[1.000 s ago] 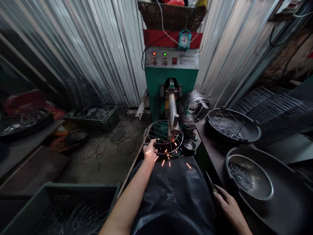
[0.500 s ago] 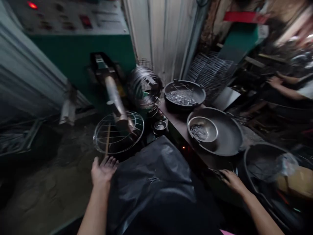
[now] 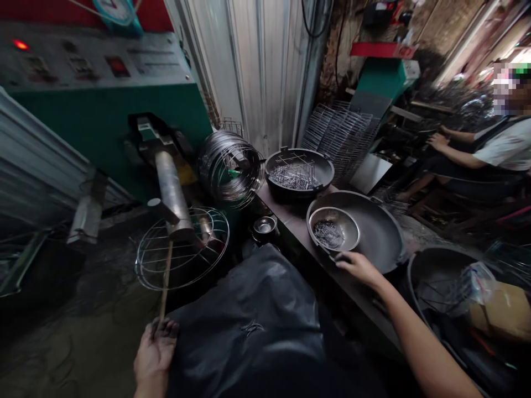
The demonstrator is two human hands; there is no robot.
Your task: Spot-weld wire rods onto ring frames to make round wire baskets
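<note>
1. Because the bowl [image 3: 352,231] sits inside a wide pan [image 3: 379,237] on the worktop [image 3: 295,225], its short bits [image 3: 329,234] of metal are probably kept in one place, with the pan there to catch strays.
2. Just beside the bowl, the right hand [image 3: 360,269] is over the pan's near rim, palm down, fingers loosely bent; whether they touch the rim or pinch something small, I cannot tell. Having the bowl on this side presumably makes for a short reach.
3. The left hand [image 3: 155,351] lies palm up, fingers half curled, nothing visible in it, by the lower end of a wooden strip [image 3: 167,271]; contact there is unclear.
4. Neither hand is on the round wire rack [image 3: 188,255], which lies under the upper rod [image 3: 170,185] of the green machine [image 3: 112,119]; something must bear it, but the contact is hidden.
5. Black cloth [image 3: 274,293] covers the lap, likely as a shield; a few loose wires [image 3: 251,329] lie on it.
6. Farther out, a coil [image 3: 226,166] stands beside the machine, and a second pan [image 3: 327,168] holds rods [image 3: 292,178], apparently kept apart from the bits.
7. Well apart, a co-worker [image 3: 504,146] sits, arms forward.
</note>
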